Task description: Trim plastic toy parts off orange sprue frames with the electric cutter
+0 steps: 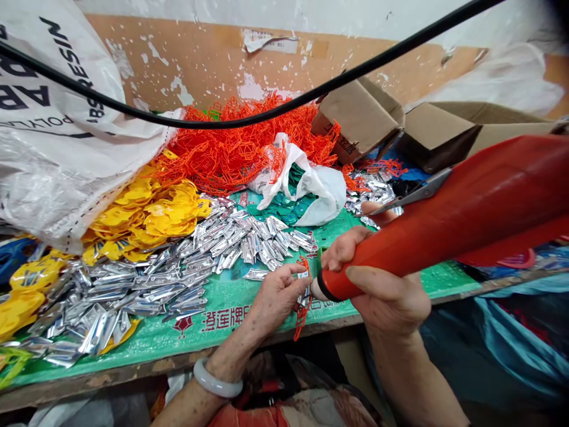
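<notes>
My left hand (279, 295) pinches a small orange plastic piece (301, 323) at the front edge of the bench, with a shiny silver part showing against it. My right hand (391, 296) wraps around the front of a thick red cylindrical tool (427, 219), its pale tip at the orange piece beside my left fingertips. A metal lever (413, 193) lies along the tool's upper side. Whether the tip touches the piece I cannot tell. Just beyond my left hand lies a spread of shiny silver metal strips (155, 281).
Yellow plastic parts (164, 207) are heaped at the left beside a white sack (53, 160). Behind are tangled orange plastic frames (231, 136), a white bag (326, 184) with green pieces and cardboard boxes (355, 115). A black cable (222, 124) hangs across the view.
</notes>
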Motion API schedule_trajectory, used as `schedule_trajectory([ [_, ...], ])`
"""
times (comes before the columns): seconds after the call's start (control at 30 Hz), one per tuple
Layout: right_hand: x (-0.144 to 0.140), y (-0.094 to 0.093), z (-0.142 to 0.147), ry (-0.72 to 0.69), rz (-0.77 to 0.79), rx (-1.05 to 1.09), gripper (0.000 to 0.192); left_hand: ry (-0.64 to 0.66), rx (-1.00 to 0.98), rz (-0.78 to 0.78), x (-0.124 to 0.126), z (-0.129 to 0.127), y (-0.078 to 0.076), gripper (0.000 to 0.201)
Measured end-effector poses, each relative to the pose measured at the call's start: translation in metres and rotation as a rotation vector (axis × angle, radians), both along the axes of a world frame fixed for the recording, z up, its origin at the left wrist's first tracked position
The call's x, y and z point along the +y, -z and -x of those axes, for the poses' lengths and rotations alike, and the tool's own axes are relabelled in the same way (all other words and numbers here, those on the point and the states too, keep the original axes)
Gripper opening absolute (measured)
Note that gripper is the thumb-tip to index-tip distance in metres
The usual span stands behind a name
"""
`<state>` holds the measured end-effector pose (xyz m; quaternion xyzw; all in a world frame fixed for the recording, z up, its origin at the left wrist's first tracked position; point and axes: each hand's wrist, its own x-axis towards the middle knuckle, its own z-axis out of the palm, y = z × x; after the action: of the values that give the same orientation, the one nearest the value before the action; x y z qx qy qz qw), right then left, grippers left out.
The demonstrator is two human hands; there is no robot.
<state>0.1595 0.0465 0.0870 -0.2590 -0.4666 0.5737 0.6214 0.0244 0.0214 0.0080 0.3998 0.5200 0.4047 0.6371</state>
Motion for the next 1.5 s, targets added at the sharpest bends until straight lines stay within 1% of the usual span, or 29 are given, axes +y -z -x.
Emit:
schedule_trajectory([
  [0.17,0.0,0.005,-0.001,-0.034,-0.007,-0.004,0.047,-0.006,-0.002,0.001,-0.001,-0.001,0.001,0.036],
  [0.3,-0.001,0.007,-0.002,-0.029,-0.009,-0.025,0.043,-0.008,-0.002,-0.009,-0.002,-0.001,0.003,0.035],
  [0.37,-0.002,0.009,-0.001,-0.017,-0.01,-0.05,0.039,-0.012,-0.002,-0.011,-0.002,-0.002,0.004,0.034],
  [0.5,-0.005,0.014,0.0,-0.003,-0.011,-0.143,0.019,-0.038,-0.017,-0.035,-0.002,-0.005,0.007,0.029],
  [0.57,-0.006,0.016,0.0,0.0,-0.012,-0.175,0.014,-0.052,-0.029,-0.046,-0.003,-0.007,0.008,0.028],
  [0.7,-0.006,0.019,-0.001,0.012,-0.016,-0.164,0.024,-0.068,-0.05,-0.043,-0.004,-0.01,0.009,0.031],
  [0.87,-0.006,0.023,-0.002,0.002,-0.033,-0.21,0.017,-0.088,-0.079,-0.048,-0.006,-0.011,0.008,0.031],
  [1.0,-0.008,0.025,0.0,0.016,-0.028,-0.258,0.015,-0.119,-0.066,-0.041,-0.007,-0.01,0.008,0.029],
  [1.23,-0.008,0.028,0.0,-0.024,-0.062,-0.287,0.019,-0.166,-0.052,-0.02,-0.008,-0.008,0.014,0.036],
  [1.37,-0.009,0.03,0.002,-0.002,-0.08,-0.235,0.02,-0.173,-0.057,0.002,-0.007,-0.008,0.014,0.038],
  [1.43,-0.009,0.026,0.004,0.005,-0.086,-0.175,0.021,-0.163,-0.057,0.016,-0.007,-0.008,0.01,0.037],
  [1.5,-0.009,0.017,0.004,0.001,-0.082,-0.093,0.023,-0.141,-0.057,0.031,-0.007,-0.005,0.005,0.035],
])
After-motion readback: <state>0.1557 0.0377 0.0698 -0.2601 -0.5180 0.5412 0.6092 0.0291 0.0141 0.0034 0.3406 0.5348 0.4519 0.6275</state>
